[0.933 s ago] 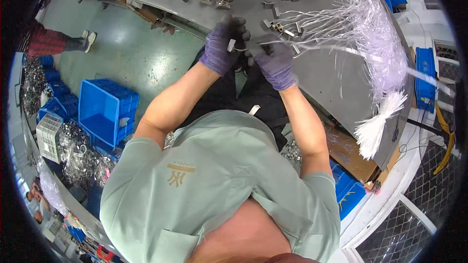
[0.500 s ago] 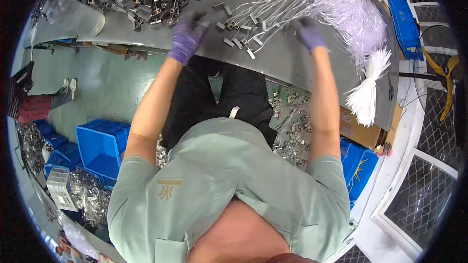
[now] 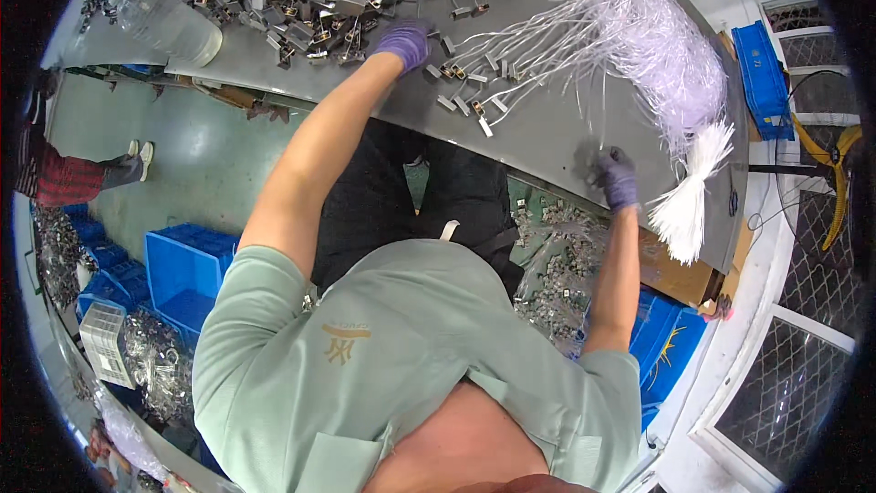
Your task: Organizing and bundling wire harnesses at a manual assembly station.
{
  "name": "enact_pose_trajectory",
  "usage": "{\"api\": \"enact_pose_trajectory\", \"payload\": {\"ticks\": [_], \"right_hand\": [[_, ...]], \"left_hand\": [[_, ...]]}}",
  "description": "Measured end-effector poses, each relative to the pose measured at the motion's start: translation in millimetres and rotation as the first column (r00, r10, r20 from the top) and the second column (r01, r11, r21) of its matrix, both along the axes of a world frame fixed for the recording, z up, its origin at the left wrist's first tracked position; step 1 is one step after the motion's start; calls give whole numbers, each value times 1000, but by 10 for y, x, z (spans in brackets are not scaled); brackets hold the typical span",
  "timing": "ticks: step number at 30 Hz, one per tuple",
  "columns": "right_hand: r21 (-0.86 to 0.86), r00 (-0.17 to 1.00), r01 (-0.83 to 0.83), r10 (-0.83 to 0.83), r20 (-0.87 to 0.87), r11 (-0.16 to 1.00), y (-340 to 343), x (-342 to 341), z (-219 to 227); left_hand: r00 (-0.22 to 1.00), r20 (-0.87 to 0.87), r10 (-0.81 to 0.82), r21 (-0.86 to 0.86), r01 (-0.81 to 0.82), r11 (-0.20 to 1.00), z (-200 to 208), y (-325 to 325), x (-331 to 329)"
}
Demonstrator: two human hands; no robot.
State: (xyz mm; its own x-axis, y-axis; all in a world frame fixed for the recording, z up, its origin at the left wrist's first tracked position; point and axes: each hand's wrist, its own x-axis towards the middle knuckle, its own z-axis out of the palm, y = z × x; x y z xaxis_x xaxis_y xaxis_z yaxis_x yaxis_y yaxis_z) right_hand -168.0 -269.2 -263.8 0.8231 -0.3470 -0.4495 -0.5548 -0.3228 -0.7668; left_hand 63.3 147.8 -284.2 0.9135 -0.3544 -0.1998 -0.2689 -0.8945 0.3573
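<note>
At the right edge of a heap of small dark metal housings, my left hand in a purple glove reaches away from me, its fingers blurred and partly hidden. My right hand, gloved alike, is closed near the table's front edge. A thin white wire runs up from its fingertips toward the bundle. Between the hands lie several wires tipped with small silver-grey connectors. Their strands lead back into a large bundle of translucent white wires, tied into a white brush-like end.
A clear plastic jar lies tilted at the left of the grey table. Blue crates stand on the floor at left, another blue bin beyond the table's right edge. Below it are bags of small metal parts. Another person stands far left.
My right hand has come back toward the table's front edge and slightly right, with a thin wire trailing from it. My left hand has shifted right and a little farther away, along the heap.
</note>
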Motion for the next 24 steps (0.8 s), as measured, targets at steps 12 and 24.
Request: {"api": "enact_pose_trajectory", "payload": {"ticks": [12,24], "right_hand": [[726,910,-335,405,85,601,2724,158,-145],[345,846,-500,362,392,794,3876,631,-837]], "left_hand": [[938,-169,301,-459,-346,819,-114,1389,-1955],[665,-707,240,-558,-734,388,-228,2492,-4126]]}}
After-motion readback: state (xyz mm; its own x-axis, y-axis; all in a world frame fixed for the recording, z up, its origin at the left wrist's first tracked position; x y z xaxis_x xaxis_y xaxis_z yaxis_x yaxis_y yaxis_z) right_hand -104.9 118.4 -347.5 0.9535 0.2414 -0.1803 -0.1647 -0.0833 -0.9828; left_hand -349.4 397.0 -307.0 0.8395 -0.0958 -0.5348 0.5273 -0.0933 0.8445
